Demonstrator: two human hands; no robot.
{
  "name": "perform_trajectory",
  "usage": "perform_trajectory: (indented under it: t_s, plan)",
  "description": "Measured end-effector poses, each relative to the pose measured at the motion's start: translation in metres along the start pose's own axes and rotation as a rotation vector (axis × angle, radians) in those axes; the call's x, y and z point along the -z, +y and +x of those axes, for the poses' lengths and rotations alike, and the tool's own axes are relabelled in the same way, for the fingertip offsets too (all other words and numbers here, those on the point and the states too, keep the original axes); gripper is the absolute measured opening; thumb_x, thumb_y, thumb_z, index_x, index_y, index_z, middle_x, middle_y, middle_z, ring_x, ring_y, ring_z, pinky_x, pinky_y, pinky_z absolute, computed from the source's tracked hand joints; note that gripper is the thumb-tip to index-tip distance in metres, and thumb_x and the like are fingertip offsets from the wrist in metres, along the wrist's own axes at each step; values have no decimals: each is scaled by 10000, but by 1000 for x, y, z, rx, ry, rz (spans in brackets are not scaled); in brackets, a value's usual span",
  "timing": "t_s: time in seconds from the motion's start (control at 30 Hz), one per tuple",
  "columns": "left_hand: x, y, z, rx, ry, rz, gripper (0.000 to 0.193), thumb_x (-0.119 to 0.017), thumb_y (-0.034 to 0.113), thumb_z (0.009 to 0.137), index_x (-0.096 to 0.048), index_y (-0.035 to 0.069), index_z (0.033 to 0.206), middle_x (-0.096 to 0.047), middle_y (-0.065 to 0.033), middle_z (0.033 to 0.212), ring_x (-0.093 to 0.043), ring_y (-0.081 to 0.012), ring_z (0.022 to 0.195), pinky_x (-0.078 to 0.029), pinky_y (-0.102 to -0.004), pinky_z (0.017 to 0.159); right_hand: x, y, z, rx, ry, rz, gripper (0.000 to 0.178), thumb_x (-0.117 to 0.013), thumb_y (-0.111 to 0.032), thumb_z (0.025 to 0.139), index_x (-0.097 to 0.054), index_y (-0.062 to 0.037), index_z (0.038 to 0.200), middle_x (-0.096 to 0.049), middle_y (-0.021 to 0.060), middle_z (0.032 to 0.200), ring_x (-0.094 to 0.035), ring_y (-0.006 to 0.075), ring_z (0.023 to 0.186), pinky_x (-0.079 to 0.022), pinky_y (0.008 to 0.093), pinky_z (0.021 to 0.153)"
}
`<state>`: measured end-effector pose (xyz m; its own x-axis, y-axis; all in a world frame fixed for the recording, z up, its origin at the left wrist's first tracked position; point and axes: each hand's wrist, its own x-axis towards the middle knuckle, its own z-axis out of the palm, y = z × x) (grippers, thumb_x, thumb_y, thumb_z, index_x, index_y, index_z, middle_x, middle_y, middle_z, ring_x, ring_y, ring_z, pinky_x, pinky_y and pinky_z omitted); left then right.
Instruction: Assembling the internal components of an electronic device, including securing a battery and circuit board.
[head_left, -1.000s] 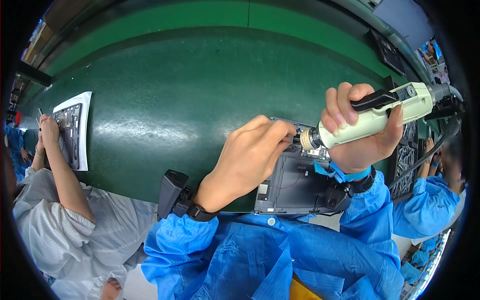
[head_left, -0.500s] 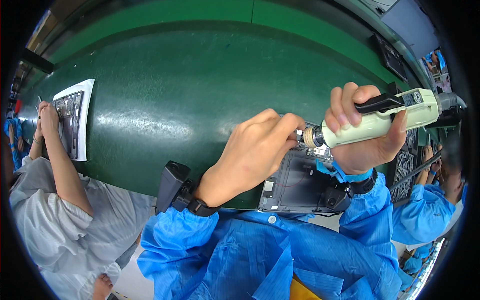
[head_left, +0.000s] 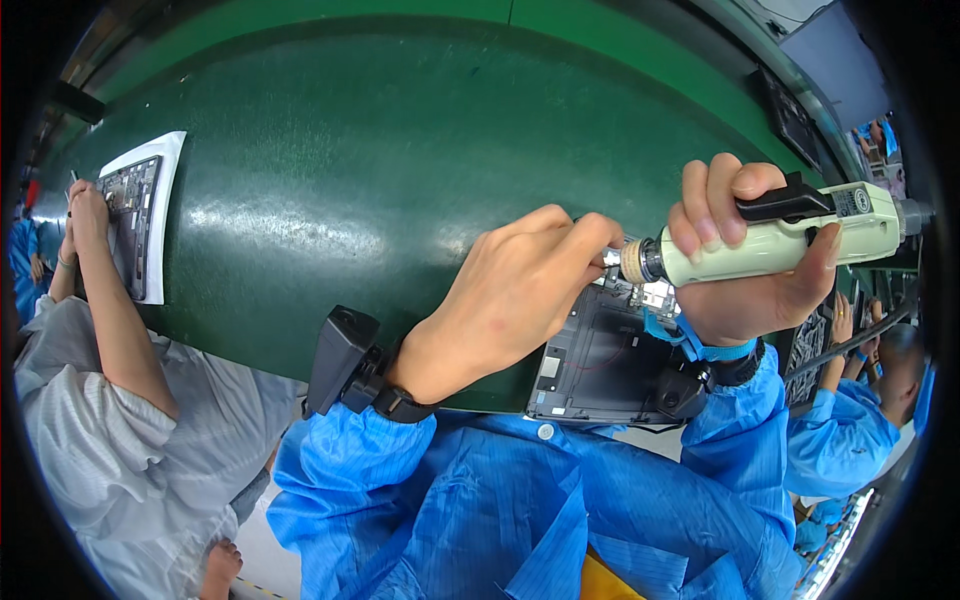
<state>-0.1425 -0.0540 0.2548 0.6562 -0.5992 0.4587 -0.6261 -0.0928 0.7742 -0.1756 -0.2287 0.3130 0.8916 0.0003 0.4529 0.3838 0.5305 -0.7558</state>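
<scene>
A pale green electric screwdriver with a black lever lies tilted in my right hand, whose fingers and thumb wrap its body. My left hand reaches in from the left, its thumb and fingertips pinched at the silver tip of the screwdriver. Whether a small part sits between those fingertips is hidden. Beneath both hands rests an opened black device casing, with circuit boards along its far side and a thin red wire inside. My hands cover part of it.
The green workbench stretches ahead and left. A person in a white garment works at left on another opened device on a white sheet. At right is a person in blue. A dark flat panel lies far right.
The screwdriver and both my hands have shifted slightly right in the picture, with the grip unchanged. The person at right has a head more plainly in view.
</scene>
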Motion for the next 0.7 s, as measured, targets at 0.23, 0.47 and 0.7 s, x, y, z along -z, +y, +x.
perform_trajectory:
  t_s: [0.23, 0.47, 0.7]
  plan:
    - [2, 0, -3, -24, 34, -3, 254, -668, -51, 732, -574, 10, 960, -614, -121, 857, -647, -263, 765, -528, -327, 618, -7, 2, 1, -23, -10, -1, 711, -456, -592, 873, -529, 94, 1050, -453, 62, 737, -438, 166, 697, -405, 285, 567]
    - [16, -3, -11, 123, -14, -21, 498, -729, 35, 725, -520, 15, 1177, -561, -127, 1131, -609, -196, 763, -533, -288, 620, -12, 6, -4, -73, -21, -64, 721, -503, -597, 846, -530, 96, 1042, -453, 60, 748, -444, 161, 701, -408, 282, 604]
    - [3, -8, -17, 319, -141, -294, 639, -705, 43, 736, -438, 29, 1317, -533, -134, 1166, -593, -170, 739, -535, -282, 626, -8, 13, -4, -79, -66, -145, 716, -524, -595, 839, -533, 93, 1035, -455, 59, 757, -454, 158, 719, -402, 278, 606]
